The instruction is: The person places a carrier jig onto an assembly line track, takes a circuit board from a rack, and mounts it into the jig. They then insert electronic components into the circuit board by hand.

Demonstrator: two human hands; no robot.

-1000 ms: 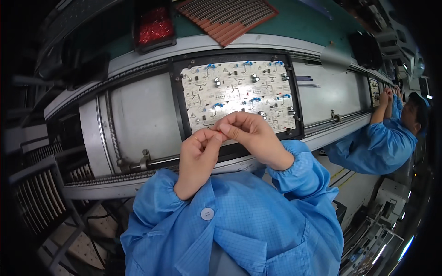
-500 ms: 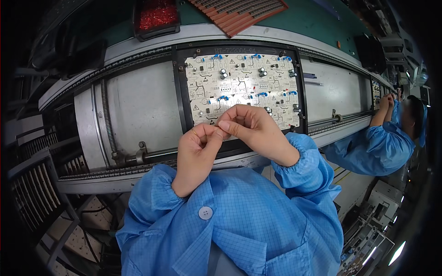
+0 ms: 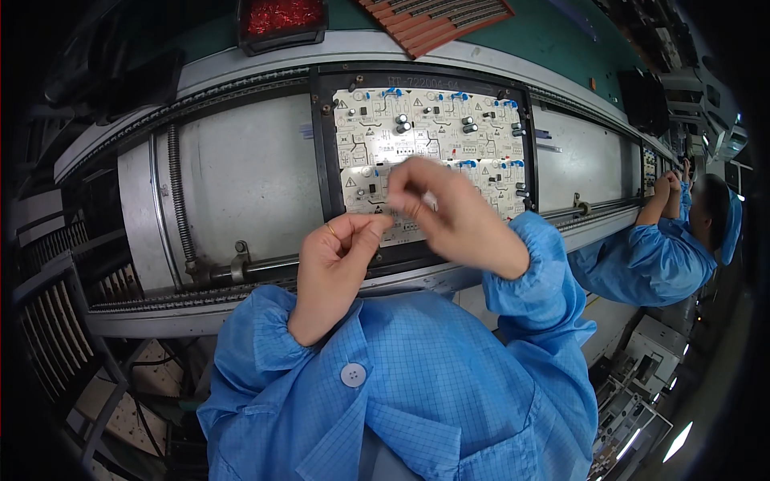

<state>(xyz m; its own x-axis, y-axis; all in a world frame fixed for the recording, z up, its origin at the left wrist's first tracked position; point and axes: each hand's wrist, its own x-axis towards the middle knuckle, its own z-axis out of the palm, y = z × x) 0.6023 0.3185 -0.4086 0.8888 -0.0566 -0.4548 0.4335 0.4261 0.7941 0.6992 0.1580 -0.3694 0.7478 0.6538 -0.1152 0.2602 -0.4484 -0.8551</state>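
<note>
My left hand is closed, thumb and forefinger pinched together over the lower left edge of a white circuit board panel. Whatever lies in that pinch is too small to name. Just right of it and higher, my right hand hovers over the board's lower half, its fingers bent and smeared by motion. The panel carries blue parts, black cylindrical capacitors and a few small red pieces. A black carrier frame surrounds it. Both hands cover some of the lower row.
The frame rests across conveyor rails with chains. Beyond them stand a black bin of small red parts and brown-orange trays holding rows of parts. A co-worker in blue works farther right. Racks stand at left.
My right hand has parted from my left fingertips and moved slightly up and right. My left hand stays pinched, a little farther left. The whole view has shifted slightly.
</note>
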